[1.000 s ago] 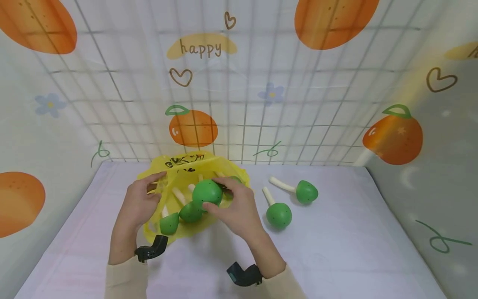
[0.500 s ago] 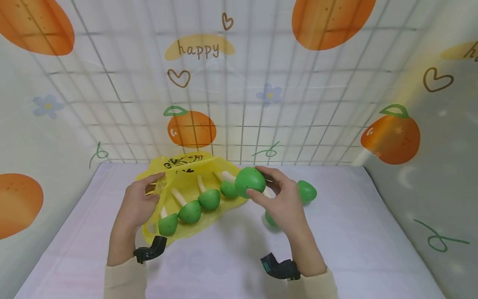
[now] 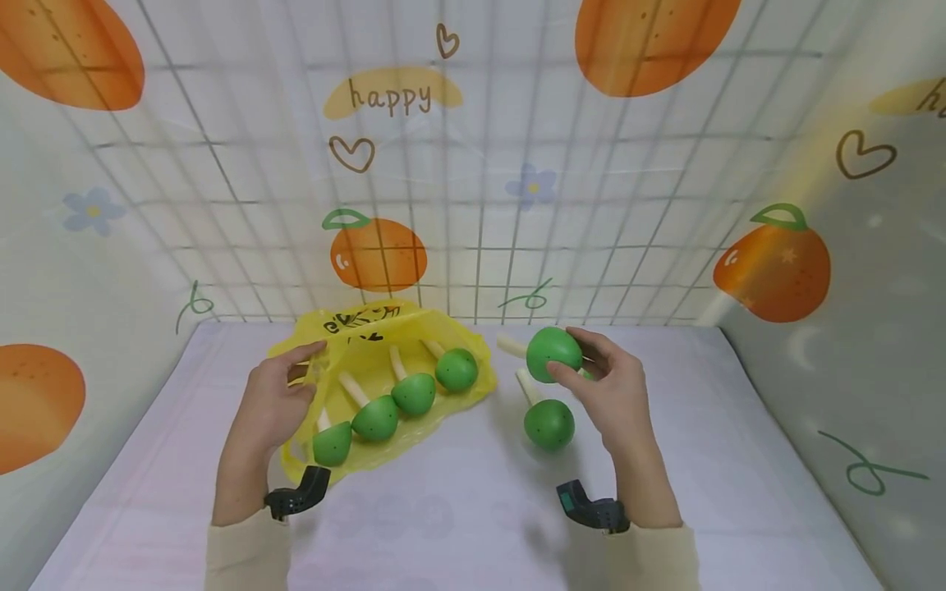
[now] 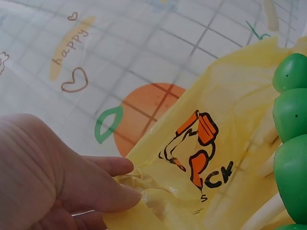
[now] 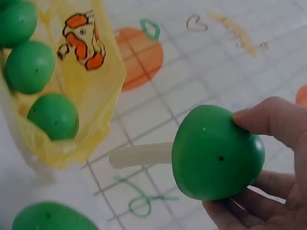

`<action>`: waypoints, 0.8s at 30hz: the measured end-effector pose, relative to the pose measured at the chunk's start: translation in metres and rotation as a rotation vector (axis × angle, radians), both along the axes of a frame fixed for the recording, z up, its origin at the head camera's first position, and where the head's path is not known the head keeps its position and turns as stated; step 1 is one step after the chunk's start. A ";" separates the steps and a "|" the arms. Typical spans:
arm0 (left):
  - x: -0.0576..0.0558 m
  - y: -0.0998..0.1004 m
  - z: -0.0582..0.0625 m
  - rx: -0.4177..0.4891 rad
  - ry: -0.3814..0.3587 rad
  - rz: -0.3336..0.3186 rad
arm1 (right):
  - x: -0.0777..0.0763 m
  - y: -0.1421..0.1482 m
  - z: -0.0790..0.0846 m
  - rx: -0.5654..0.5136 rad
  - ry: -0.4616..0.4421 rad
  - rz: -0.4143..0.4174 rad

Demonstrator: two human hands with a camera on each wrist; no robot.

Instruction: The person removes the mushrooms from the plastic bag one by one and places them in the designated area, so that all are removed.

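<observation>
My left hand (image 3: 277, 402) pinches the left edge of a yellow plastic bag (image 4: 148, 211), holding its mouth raised. Several toy mushrooms with green domed caps and pale stems lie in a slanted row in the bag, among them one at the right end (image 3: 456, 371). To the right of the bag my right hand (image 3: 609, 394) grips another toy mushroom (image 5: 216, 153) by its cap, above the table, its stem pointing left. Below it a loose mushroom (image 3: 549, 425) lies on the table. Another one behind the right hand is mostly hidden.
A white cloth covers the table (image 3: 443, 525). Behind it stands a wire grid under a translucent curtain (image 3: 473, 189) printed with oranges and hearts. Black wrist cameras sit on the left wrist (image 3: 299, 491) and right wrist (image 3: 594, 507).
My right hand has carried the held mushroom from over the bag's opening rightward to above the loose ones. My left hand has stayed at the bag's edge.
</observation>
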State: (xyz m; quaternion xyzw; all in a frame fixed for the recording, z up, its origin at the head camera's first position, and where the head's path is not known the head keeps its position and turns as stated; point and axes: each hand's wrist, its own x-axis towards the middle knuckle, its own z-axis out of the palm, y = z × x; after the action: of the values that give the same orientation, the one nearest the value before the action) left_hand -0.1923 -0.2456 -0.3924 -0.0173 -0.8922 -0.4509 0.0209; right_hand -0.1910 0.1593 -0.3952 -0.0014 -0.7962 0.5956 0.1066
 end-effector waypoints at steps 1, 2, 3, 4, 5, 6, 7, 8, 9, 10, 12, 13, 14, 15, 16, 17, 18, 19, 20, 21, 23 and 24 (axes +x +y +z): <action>0.000 0.000 0.000 -0.002 0.003 -0.002 | -0.001 0.003 -0.002 0.000 -0.013 -0.007; 0.000 0.000 0.000 -0.003 0.005 -0.005 | -0.002 0.006 -0.004 0.000 -0.024 -0.014; 0.000 0.000 0.000 -0.005 0.006 -0.006 | -0.003 0.008 -0.006 0.000 -0.032 -0.023; 0.000 0.000 0.000 -0.005 0.007 -0.007 | -0.004 0.011 -0.008 0.001 -0.039 -0.031; 0.000 0.000 0.000 -0.005 0.008 -0.008 | -0.005 0.013 -0.010 0.003 -0.045 -0.040; 0.000 0.000 -0.001 -0.004 0.009 -0.009 | -0.005 0.015 -0.012 0.005 -0.051 -0.048; 0.000 0.001 -0.001 -0.005 0.011 -0.011 | -0.006 0.017 -0.014 0.008 -0.057 -0.054; 0.000 0.001 -0.001 -0.003 0.012 -0.012 | -0.007 0.019 -0.016 0.010 -0.063 -0.059; 0.000 0.001 -0.001 -0.003 0.013 -0.014 | -0.009 0.021 -0.018 0.014 -0.069 -0.061; 0.000 0.001 -0.001 -0.003 0.015 -0.016 | -0.010 0.022 -0.021 0.016 -0.077 -0.064; 0.000 0.001 -0.001 -0.006 0.018 -0.017 | -0.012 0.024 -0.025 0.023 -0.092 -0.069; 0.000 0.002 -0.001 -0.007 0.018 -0.018 | -0.013 0.025 -0.027 0.028 -0.100 -0.074; 0.000 0.002 -0.001 -0.004 0.017 -0.017 | -0.014 0.026 -0.030 0.033 -0.106 -0.077; 0.000 0.002 -0.001 -0.003 0.018 -0.017 | -0.015 0.027 -0.032 0.042 -0.111 -0.081; 0.000 0.002 -0.001 -0.002 0.017 -0.017 | -0.016 0.027 -0.033 0.051 -0.116 -0.086; 0.000 0.002 -0.001 -0.001 0.016 -0.016 | -0.017 0.027 -0.035 0.063 -0.120 -0.092; 0.000 0.002 -0.001 0.002 0.015 -0.017 | -0.017 0.028 -0.037 0.071 -0.122 -0.094; 0.000 0.002 -0.002 0.004 0.014 -0.017 | -0.018 0.028 -0.038 0.080 -0.127 -0.097; 0.000 0.001 -0.002 0.004 0.012 -0.017 | -0.019 0.028 -0.039 0.087 -0.128 -0.097; -0.001 0.001 -0.003 0.002 0.011 -0.017 | -0.019 0.028 -0.040 0.095 -0.131 -0.098; -0.001 0.000 -0.003 -0.002 0.009 -0.017 | -0.019 0.029 -0.042 0.106 -0.137 -0.098; -0.001 0.000 -0.004 -0.006 0.010 -0.016 | -0.019 0.029 -0.042 0.111 -0.138 -0.096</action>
State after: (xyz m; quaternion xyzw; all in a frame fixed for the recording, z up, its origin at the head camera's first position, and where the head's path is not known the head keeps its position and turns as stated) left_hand -0.1931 -0.2454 -0.3960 -0.0269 -0.8932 -0.4483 0.0215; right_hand -0.2102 0.1886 -0.4374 -0.0749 -0.8324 0.5433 0.0797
